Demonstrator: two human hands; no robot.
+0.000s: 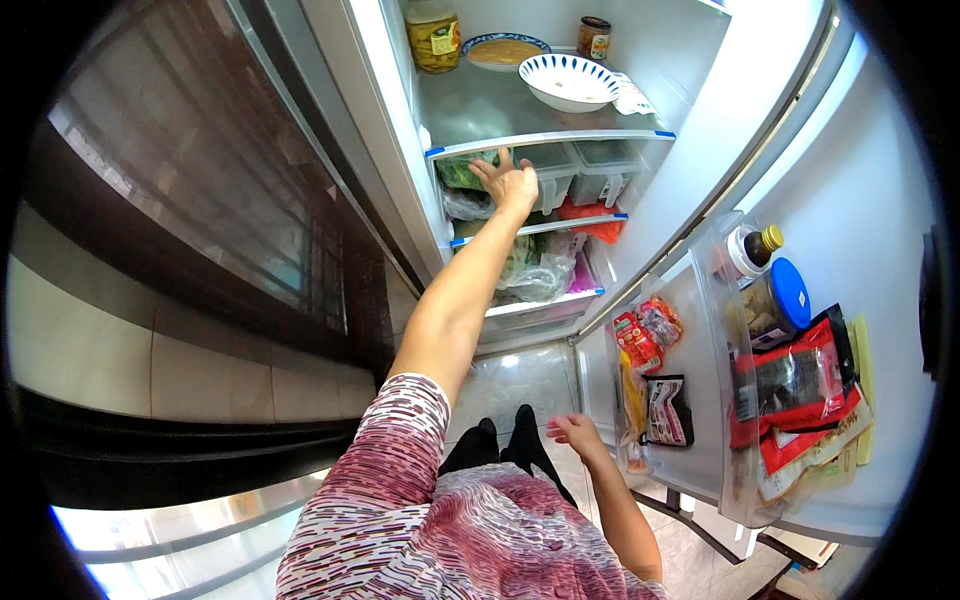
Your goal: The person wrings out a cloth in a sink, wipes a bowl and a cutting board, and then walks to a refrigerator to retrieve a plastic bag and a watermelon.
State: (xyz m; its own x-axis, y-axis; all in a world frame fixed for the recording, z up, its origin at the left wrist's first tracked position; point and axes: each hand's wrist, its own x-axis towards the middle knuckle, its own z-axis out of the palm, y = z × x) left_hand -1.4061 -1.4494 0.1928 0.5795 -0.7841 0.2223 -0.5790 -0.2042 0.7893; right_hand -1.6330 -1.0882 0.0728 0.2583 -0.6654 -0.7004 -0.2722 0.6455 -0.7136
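Reaching into the open refrigerator, my left hand (508,180) has its fingers spread and nothing visible in its grasp. It is just below the front edge of a glass shelf (551,140), in front of bagged leafy greens (456,174). To its right stand two clear plastic bins with handles, the nearer bin (551,181) and the farther bin (602,180). A red plastic bag (592,217) lies beneath them. My right hand (576,433) hangs low beside the open door, empty, with loosely bent fingers; it is slightly blurred.
The upper shelf bears a pickle jar (433,41), a plate of food (504,52), a white bowl (568,81) and a small jar (594,37). Lower down sits a bag of vegetables (540,277). Packets and a blue-lidded jar (780,296) fill the door racks (716,352). A dark cabinet (225,187) stands left.
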